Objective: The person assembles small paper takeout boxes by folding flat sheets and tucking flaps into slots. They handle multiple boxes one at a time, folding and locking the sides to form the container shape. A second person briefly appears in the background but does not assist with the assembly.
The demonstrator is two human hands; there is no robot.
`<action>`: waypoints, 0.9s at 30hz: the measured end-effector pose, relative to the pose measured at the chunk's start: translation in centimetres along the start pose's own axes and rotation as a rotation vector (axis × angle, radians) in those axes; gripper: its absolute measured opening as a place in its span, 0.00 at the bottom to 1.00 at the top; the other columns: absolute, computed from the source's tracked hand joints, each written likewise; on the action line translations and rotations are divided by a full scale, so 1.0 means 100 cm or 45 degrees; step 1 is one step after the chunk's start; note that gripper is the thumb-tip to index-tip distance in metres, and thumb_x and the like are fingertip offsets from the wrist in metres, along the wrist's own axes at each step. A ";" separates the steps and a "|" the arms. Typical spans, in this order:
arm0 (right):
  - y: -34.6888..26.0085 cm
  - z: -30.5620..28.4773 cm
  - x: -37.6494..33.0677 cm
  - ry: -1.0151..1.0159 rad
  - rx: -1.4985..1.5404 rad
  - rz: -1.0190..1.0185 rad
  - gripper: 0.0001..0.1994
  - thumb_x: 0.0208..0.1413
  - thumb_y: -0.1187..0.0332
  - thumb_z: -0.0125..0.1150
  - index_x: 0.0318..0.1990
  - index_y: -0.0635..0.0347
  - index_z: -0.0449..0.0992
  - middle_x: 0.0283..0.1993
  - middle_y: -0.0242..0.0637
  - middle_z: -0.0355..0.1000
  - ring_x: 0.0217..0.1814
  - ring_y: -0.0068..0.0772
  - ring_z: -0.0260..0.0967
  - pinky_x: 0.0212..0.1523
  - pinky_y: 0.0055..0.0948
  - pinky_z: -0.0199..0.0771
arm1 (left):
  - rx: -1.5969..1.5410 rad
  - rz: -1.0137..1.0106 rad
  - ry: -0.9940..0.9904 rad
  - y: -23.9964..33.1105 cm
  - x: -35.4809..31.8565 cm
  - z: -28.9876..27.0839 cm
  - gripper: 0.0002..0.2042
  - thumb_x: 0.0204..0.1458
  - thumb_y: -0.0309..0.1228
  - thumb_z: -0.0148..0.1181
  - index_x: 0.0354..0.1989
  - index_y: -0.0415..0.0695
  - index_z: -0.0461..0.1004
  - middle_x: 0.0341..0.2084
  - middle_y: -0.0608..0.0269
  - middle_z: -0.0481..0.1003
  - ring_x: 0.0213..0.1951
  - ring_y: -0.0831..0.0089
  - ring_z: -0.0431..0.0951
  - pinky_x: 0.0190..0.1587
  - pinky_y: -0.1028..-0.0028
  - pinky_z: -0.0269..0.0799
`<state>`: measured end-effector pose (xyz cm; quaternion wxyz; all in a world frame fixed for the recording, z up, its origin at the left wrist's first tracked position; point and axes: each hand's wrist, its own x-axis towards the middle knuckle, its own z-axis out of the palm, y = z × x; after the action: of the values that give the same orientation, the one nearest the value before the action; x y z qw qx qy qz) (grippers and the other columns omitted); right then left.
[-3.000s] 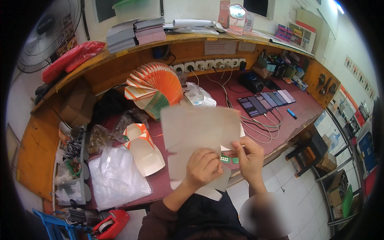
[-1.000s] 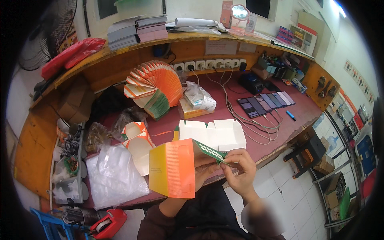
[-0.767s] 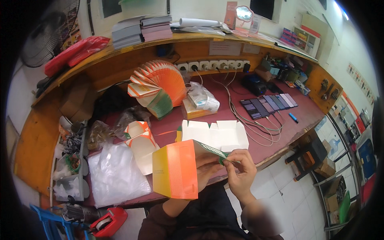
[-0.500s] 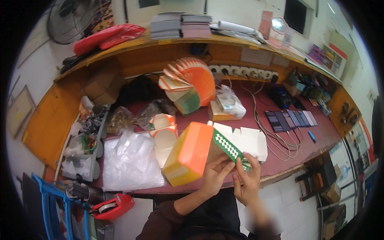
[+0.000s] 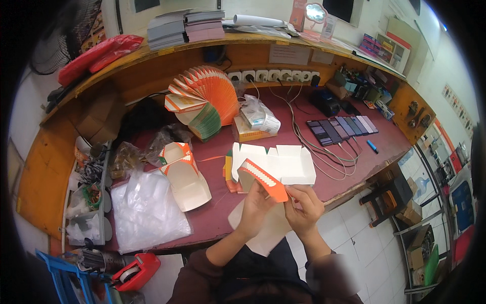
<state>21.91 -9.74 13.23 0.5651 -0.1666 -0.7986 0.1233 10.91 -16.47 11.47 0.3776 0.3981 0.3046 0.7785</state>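
Over the table's front edge I hold a partly folded paper food box (image 5: 267, 234), with its pale inner side showing low between my arms and an orange checkered flap (image 5: 271, 185) raised on top. My left hand (image 5: 255, 210) grips the left side of the flap. The fingers of my right hand (image 5: 305, 206) pinch the flap's right corner. Just beyond my hands lie flat box blanks (image 5: 283, 164), white side up, with yellow and orange edges at the left. To the left sit folded, open boxes (image 5: 188, 185), one inside or against another; which, I cannot tell.
A fanned stack of orange and green boxes (image 5: 215, 96) stands at the back. Clear plastic bags (image 5: 149, 213) lie at left beside a grey organizer (image 5: 104, 202). A red tape dispenser (image 5: 136, 272) is at lower left. Cables (image 5: 309, 147) and a row of phones (image 5: 341, 129) lie at right.
The box in my hands has been turned: its orange and yellow outside faced up before, with a green checkered flap pinched; now an orange flap is pinched. The view has shifted right.
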 end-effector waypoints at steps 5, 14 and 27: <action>-0.002 0.001 0.001 0.094 0.147 0.139 0.05 0.48 0.79 0.63 0.33 0.64 0.76 0.30 0.35 0.72 0.27 0.23 0.69 0.28 0.20 0.68 | 0.556 0.444 0.222 0.003 -0.001 -0.007 0.11 0.49 0.20 0.59 0.42 0.37 0.72 0.33 0.63 0.74 0.37 0.72 0.75 0.39 0.76 0.70; -0.011 0.018 -0.016 0.197 0.746 0.569 0.03 0.48 0.78 0.64 0.29 0.66 0.75 0.32 0.37 0.71 0.36 0.26 0.68 0.38 0.20 0.67 | 1.391 1.040 0.207 0.001 -0.011 0.002 0.07 0.38 0.17 0.66 0.28 0.38 0.79 0.27 0.56 0.76 0.29 0.65 0.78 0.31 0.75 0.71; -0.004 0.009 0.001 0.153 0.241 0.457 0.06 0.46 0.81 0.61 0.33 0.64 0.77 0.32 0.41 0.74 0.32 0.30 0.73 0.33 0.24 0.72 | 1.332 1.022 0.107 0.013 -0.021 -0.002 0.09 0.35 0.16 0.66 0.28 0.38 0.77 0.21 0.61 0.71 0.24 0.68 0.74 0.24 0.75 0.70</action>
<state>20.97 -10.07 13.13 0.5938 -0.2594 -0.7057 0.2865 11.15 -18.88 11.55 -0.1973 0.5811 0.4850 0.6230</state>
